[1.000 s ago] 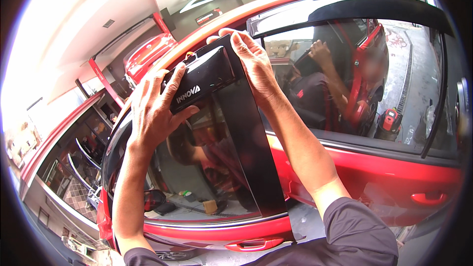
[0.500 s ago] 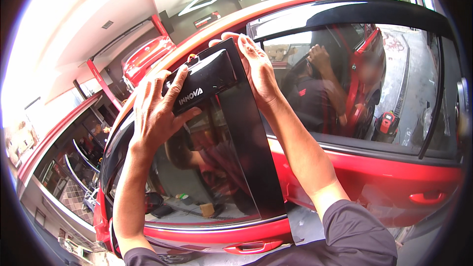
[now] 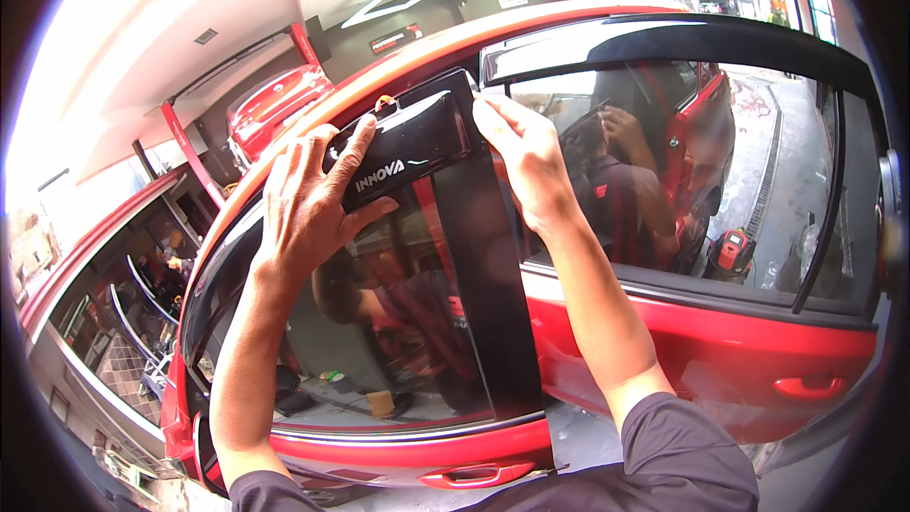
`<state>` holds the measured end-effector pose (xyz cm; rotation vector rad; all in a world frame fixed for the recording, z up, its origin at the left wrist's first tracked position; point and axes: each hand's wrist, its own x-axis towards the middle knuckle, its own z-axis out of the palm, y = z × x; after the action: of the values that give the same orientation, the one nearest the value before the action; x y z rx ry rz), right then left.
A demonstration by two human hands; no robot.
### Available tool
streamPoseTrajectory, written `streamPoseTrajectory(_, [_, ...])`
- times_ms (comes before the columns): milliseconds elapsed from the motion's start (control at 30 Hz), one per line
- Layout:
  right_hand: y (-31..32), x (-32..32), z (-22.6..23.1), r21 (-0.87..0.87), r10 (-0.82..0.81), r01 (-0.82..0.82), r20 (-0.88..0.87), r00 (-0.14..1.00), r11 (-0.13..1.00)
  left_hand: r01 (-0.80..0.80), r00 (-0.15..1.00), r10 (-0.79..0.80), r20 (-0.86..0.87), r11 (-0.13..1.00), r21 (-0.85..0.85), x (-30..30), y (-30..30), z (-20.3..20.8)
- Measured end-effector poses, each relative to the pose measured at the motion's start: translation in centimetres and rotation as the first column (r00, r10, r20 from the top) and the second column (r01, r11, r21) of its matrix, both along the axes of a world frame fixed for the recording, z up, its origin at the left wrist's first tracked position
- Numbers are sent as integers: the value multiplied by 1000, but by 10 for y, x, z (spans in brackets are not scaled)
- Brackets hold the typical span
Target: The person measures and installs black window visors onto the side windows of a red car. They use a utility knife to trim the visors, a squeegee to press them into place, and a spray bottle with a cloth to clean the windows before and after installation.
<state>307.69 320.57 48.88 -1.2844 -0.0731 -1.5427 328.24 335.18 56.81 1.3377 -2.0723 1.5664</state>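
Note:
A glossy black window visor [image 3: 417, 144] with pale lettering lies along the top of the front car door's window. My left hand [image 3: 308, 192] holds it at the front, fingers spread over the upper part and thumb below the lower edge. A small red-orange tab [image 3: 385, 104] sticks up at the visor's top edge, just past my left fingertips. At the upper rear corner of the door frame, beyond the visor's end, my right hand [image 3: 524, 156] is closed in a pinch. What lies between its fingertips is hidden. The front door's dark window [image 3: 398, 322] reflects my arms.
Behind, the red rear door [image 3: 626, 322] carries a second black visor [image 3: 701, 38] over its window. The front door stands ajar, leaving a gap between the doors. Another red car [image 3: 275, 109] stands farther off beside red lift posts [image 3: 192, 152].
My right hand has come down from the frame's top corner, its fingers going from spread to pinched. My left hand stays on the visor. The view has shifted slightly.

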Motion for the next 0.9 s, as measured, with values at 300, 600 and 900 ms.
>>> streamPoseTrajectory(300, [26,1,-9,-36,-300,299,-179,937,954,20,1000,-20,-2,999,-27,4,0,-1])
streamPoseTrajectory(600, [35,-13,0,83,-211,237,-241,947,968,47,999,-47,-20,998,-30,4,-2,-2])
streamPoseTrajectory(900, [-8,-11,52,-293,-681,616,-363,636,731,42,999,-42,-6,998,-40,6,-1,-4])
